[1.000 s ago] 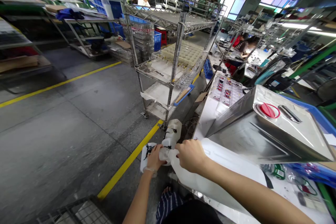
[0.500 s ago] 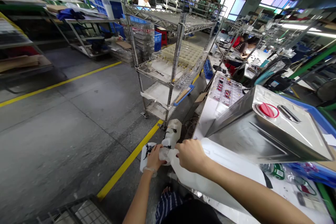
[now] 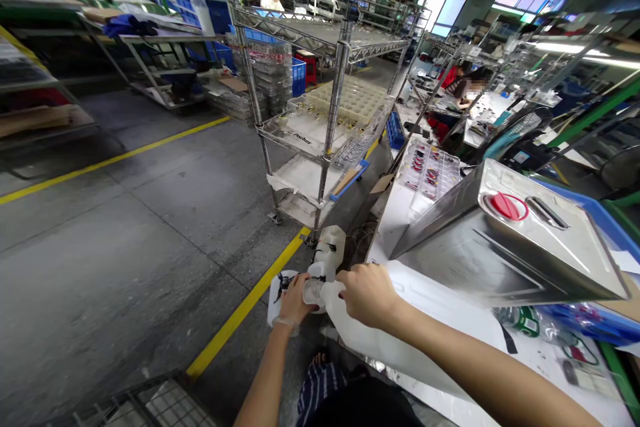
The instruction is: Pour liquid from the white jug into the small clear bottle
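My right hand (image 3: 369, 293) is closed around the neck end of a large translucent white plastic jug (image 3: 407, 347). The jug lies tilted over the table edge, its mouth pointing left. At that mouth, my left hand (image 3: 295, 300) grips a small clear plastic cup (image 3: 313, 291), its fingers wrapped round the side. Whether liquid is running between the two cannot be made out. Below and beyond the cup stand other whitish plastic containers with black markings, one a white jug (image 3: 331, 245) near the floor.
A square metal can (image 3: 450, 247) with a red cap stands on the white table (image 3: 385, 233), by a clear compartment tray (image 3: 433, 170) of small parts. A wire shelf trolley (image 3: 327, 140) is ahead. A yellow line (image 3: 250, 307) crosses the floor. People sit at far benches.
The view has shifted very slightly. Both hands keep their hold, with the cup and the jug's mouth in nearly the same place.
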### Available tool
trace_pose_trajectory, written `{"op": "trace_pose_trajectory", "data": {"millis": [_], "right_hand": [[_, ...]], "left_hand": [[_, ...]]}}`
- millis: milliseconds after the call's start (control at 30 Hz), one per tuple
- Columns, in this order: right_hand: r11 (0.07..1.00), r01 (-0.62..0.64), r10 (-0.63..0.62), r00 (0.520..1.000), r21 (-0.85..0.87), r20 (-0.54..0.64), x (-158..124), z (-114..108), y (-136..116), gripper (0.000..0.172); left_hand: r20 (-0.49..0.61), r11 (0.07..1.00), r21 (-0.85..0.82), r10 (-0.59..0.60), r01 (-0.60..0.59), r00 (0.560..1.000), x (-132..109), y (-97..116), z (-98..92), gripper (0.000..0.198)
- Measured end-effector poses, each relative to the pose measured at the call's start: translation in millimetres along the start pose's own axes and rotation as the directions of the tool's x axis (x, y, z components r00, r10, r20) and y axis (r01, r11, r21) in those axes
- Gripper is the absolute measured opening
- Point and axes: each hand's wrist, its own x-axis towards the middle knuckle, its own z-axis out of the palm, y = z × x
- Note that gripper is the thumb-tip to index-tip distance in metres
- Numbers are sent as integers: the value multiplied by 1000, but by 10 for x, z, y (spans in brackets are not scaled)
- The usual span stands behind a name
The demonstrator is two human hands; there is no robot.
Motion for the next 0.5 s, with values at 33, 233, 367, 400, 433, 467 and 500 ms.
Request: {"op": "trace_pose_trajectory", "data": {"millis": [33,233,367,400,433,467,500], "right_hand": [[1000,-5,6,1000,4,-4,-36,-14,20,21],[997,-52,56,997,59,-54,-343,-120,231,30],[986,-98,114,986,136,-118,-588,-181,499,32],[980,-116,139,980,164,-141,-665,-194,588,32],[971,-135,168,972,196,-164,-752,-206,687,31],[960,-151,198,962,234,-190,-850,-218,794,32],[947,-164,228,949,276,-217,-960,-228,910,33]], "left_hand": [[-9,1000,-12,9,-9,1000,-12,15,-11,40],[-81,988,-103,106,-114,991,-125,195,-80,37],[-143,968,-168,163,-186,976,-187,389,-80,39],[-157,962,-183,175,-203,972,-195,438,-72,40],[-169,955,-198,187,-219,968,-200,483,-62,41],[-180,949,-213,196,-233,964,-203,524,-50,42],[-190,943,-227,200,-241,961,-204,559,-37,44]]}}
